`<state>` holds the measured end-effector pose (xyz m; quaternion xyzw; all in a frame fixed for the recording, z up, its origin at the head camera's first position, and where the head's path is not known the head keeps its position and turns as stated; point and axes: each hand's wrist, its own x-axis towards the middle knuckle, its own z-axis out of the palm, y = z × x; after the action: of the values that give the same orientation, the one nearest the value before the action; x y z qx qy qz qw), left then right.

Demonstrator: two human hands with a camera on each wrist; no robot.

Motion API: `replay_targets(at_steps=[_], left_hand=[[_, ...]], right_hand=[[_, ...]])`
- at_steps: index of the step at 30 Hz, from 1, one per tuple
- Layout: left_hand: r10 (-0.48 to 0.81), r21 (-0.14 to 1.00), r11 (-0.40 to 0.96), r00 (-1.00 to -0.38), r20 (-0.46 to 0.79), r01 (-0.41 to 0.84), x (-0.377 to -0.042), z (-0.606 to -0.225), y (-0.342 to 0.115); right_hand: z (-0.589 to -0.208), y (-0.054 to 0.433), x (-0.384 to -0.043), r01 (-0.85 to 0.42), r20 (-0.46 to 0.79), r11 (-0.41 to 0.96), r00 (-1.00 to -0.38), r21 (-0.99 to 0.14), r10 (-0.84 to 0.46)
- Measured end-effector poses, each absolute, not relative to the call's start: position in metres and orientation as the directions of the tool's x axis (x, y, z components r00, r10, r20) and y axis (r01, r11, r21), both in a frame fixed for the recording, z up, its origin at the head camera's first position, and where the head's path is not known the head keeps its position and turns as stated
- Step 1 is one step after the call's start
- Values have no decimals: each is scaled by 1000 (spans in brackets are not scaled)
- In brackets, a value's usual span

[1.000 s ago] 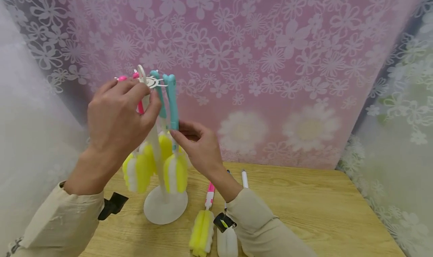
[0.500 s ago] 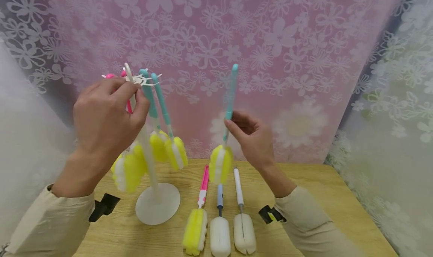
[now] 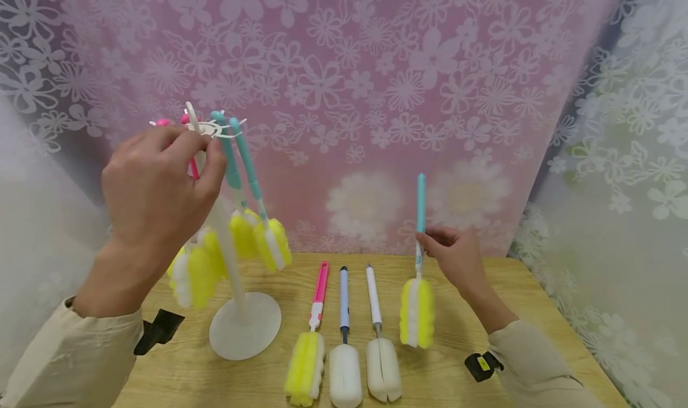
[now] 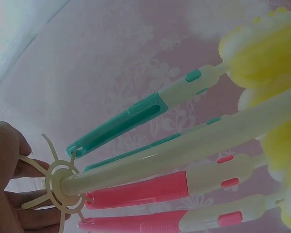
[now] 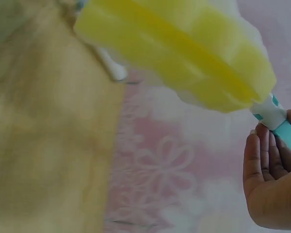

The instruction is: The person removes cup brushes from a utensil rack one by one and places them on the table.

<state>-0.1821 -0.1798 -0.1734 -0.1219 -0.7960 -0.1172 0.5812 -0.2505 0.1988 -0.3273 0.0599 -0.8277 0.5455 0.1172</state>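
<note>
My right hand (image 3: 457,255) pinches a sponge bottle brush with a teal handle (image 3: 421,205), its yellow-and-white head (image 3: 416,312) hanging down over the table's right part. At the left, my left hand (image 3: 161,181) grips the top of a white hanging rack (image 3: 244,333) by its hooked ring (image 4: 52,187). Two teal-handled brushes (image 4: 121,125) and two pink-handled brushes (image 4: 140,189) hang from the ring's hooks, sponge heads downward. In the head view, my left hand covers much of the pink handles. The right wrist view shows thumb and fingers (image 5: 264,155) at the teal handle's lower end.
Three brushes lie side by side on the wooden table (image 3: 462,372): one with a pink handle (image 3: 320,288), one with a blue handle (image 3: 344,297) and one with a white handle (image 3: 373,294). A flowered pink curtain (image 3: 344,97) stands behind the table.
My right hand has taken a teal-handled brush off the rack, carried it right past the lying brushes and lowered it. My left hand stays at the rack's top.
</note>
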Motion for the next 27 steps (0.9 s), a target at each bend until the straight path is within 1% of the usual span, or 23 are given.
replay_targets(at_steps=[2,5,10,13,17,19,24,27], left_hand=[[61,40,944,-293,954,329,-182,-174,-180],[63,36,946,-292,954,322,-182,-175,-180],[61,36,947,-288,956,319,-183,-175,-179],[64,38,947,-304,951,319,-183,-174,-180],[69,33,950,-313,947,312,-181,-173,-180],[68,32,950,-306,949,309,-181,-173,-180],[62,39,949,-306,950,314,-181,-173,-179],[64,43,946,-316,947,321,-181,-174,-179]], right_hand=[[-344,205,-250,-143,169,400,-985,-905,32],[-367,212,-249,-43,57,411,-998,-911,23],[-398,218,-250,57,-59,432,-998,-900,9],[-410,216,-250,108,-115,442,-993,-890,10],[-420,210,-249,148,-159,451,-987,-880,14],[-424,207,-249,158,-171,457,-985,-875,13],[-433,203,-248,153,-175,463,-984,-873,-5],[-438,201,-248,161,-180,455,-984,-876,3]])
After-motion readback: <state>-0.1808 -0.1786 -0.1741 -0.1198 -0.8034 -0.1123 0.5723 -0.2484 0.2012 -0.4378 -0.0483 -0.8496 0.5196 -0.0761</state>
